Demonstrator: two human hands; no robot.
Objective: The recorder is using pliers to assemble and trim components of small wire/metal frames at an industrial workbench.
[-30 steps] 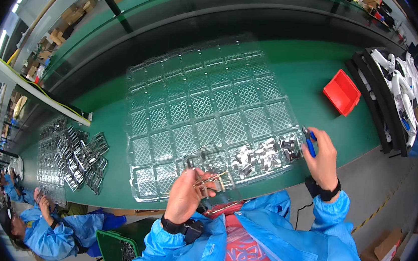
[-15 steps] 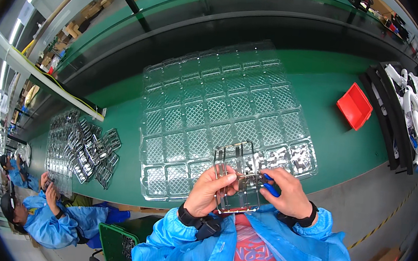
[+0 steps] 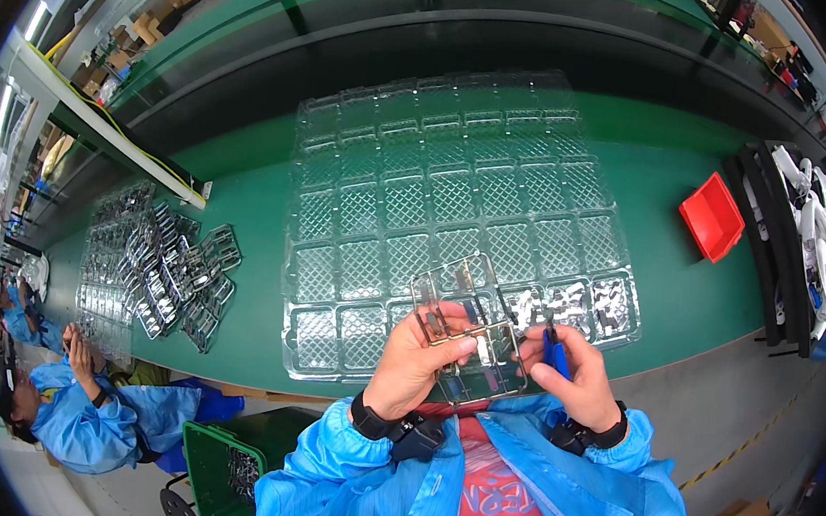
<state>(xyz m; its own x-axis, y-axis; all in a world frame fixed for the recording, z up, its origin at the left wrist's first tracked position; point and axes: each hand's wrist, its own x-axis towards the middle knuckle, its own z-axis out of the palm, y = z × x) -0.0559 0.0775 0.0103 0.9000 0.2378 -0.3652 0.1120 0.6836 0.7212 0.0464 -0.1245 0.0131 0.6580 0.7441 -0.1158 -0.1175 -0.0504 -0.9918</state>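
Observation:
My left hand (image 3: 408, 365) is closed on a rectangular moulded frame (image 3: 483, 336) of thin bars with small parts inside, held tilted above the table's near edge. My right hand (image 3: 582, 382) is wrapped round blue-handled nippers (image 3: 556, 355). The nippers' jaws point up and away, just right of the frame; whether they touch it I cannot tell. Beneath and beyond lies a clear plastic tray (image 3: 319, 356) with rows of cross-hatched compartments. Small white and dark pieces (image 3: 568, 303) fill several compartments at its near right.
A heap of similar frames (image 3: 173, 270) lies on the green table (image 3: 237, 326) to the left. A red bin (image 3: 712, 219) stands at right, beside black racks of white parts (image 3: 815, 212). A green bin (image 3: 215, 453) stands below the edge. Another person (image 3: 95, 407) works at far left.
The nippers have swung from lying across the frame to pointing upward beside it. The frame has tilted in my left hand. The whole view has shifted slightly.

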